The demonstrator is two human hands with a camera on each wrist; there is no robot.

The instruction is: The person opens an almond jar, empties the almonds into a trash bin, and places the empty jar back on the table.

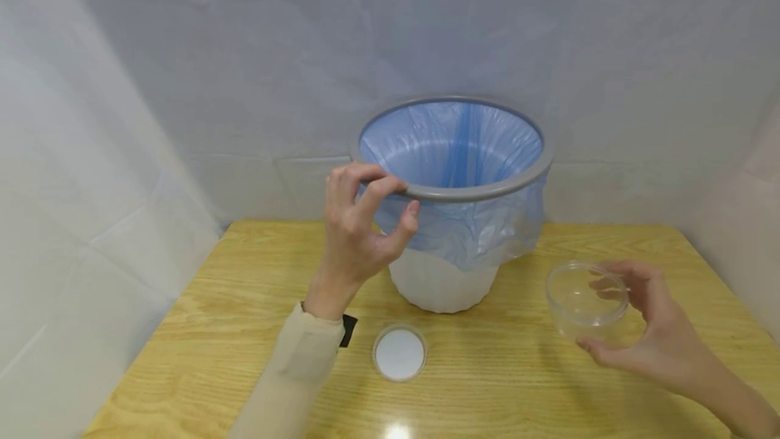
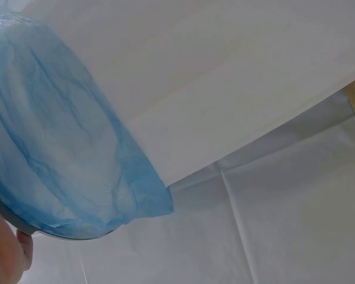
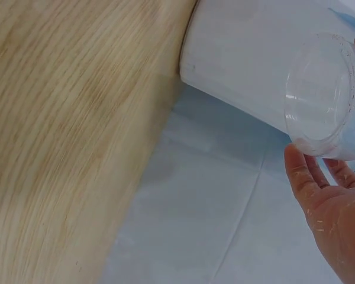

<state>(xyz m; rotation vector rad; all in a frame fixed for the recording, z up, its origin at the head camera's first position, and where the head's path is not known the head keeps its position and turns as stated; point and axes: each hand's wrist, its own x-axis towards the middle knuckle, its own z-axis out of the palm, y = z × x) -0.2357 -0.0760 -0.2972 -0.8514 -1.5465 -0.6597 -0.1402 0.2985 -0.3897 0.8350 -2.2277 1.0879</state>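
A white trash can (image 1: 443,283) with a blue plastic liner (image 1: 451,144) stands on the table. A grey ring (image 1: 475,193) runs round its mouth over the liner. My left hand (image 1: 359,222) holds the near left part of this ring, fingers bent over it and thumb outside. To the right of the can, my right hand (image 1: 655,330) grips a clear plastic bowl (image 1: 585,297) between thumb and fingers, held above the table. Nothing shows inside the bowl. In the right wrist view the clear bowl (image 3: 319,89) appears in front of the can's white wall (image 3: 242,53).
A small round white disc with a clear rim (image 1: 399,354) lies on the wooden table (image 1: 487,371) in front of the can. White sheeting (image 1: 274,53) hangs behind and at both sides. A black piece (image 1: 349,330) shows by my left cuff.
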